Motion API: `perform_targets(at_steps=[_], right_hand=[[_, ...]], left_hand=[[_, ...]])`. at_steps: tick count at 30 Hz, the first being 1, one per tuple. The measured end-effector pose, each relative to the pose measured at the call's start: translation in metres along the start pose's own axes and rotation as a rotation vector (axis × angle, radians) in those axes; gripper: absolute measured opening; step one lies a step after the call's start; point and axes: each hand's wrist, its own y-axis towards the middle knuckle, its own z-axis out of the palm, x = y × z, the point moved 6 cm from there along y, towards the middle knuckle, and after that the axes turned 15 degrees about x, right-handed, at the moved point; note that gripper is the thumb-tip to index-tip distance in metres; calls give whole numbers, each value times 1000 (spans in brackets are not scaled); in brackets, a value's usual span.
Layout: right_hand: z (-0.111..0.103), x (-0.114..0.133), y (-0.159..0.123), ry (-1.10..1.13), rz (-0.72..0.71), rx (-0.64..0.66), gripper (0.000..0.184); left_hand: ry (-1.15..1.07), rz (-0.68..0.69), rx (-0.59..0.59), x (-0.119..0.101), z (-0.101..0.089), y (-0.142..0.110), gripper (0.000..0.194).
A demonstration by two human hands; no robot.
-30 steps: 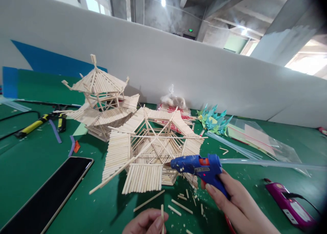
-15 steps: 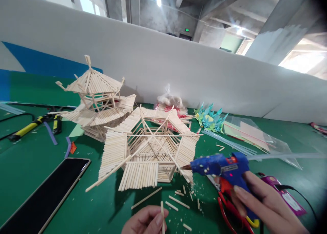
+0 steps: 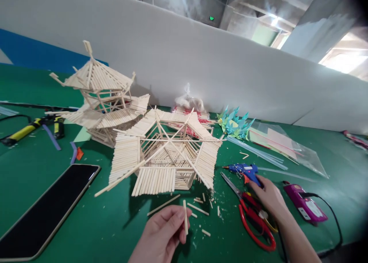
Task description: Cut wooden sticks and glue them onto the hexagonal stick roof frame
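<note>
My left hand [image 3: 165, 230] pinches a short wooden stick [image 3: 185, 216] upright, just in front of the flat hexagonal stick roof [image 3: 163, 153] on the green table [image 3: 115, 224]. My right hand [image 3: 268, 198] rests on the handle of the blue glue gun [image 3: 244, 170], which lies on the table right of the roof, nozzle pointing left. Red-handled scissors [image 3: 253, 221] lie under and beside that hand. A taller stick pavilion [image 3: 99, 98] stands behind the roof at the left.
A black tablet [image 3: 46, 211] lies at front left. Yellow-handled pliers [image 3: 25, 129] and purple strips sit far left. A purple device [image 3: 306, 204] with a black cable is at the right. Paper ornaments [image 3: 234, 124], plastic bags and glue sticks line the white wall. Loose sticks scatter near the roof.
My right hand has carried the glue gun away from the roof, to the right and down onto the table. The left hand has lifted slightly with its stick.
</note>
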Motion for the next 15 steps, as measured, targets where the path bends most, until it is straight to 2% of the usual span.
perform_targets(at_steps=[2, 3, 5, 8, 10, 13, 15], right_hand=[[-5, 20, -19, -58, -33, -75, 46], [-6, 34, -33, -71, -64, -98, 42], [4, 71, -64, 39, -247, -82, 23], [59, 122, -101, 303, -461, 363, 16], [90, 141, -115, 525, -502, 505, 22], [129, 151, -121, 911, -419, 730, 27], [144, 152, -121, 1084, -327, 854, 28]], left_hand=[[-33, -12, 10, 2, 2, 2, 15], [-47, -18, 12, 3, 3, 3, 14], [-70, -29, 15, 5, 6, 5, 13], [-110, -18, 10, 5, 11, 7, 12], [-139, -9, -2, 4, 11, 6, 12], [-174, -14, -20, 1, 9, 3, 16], [-189, -6, -46, -2, 6, 0, 18]])
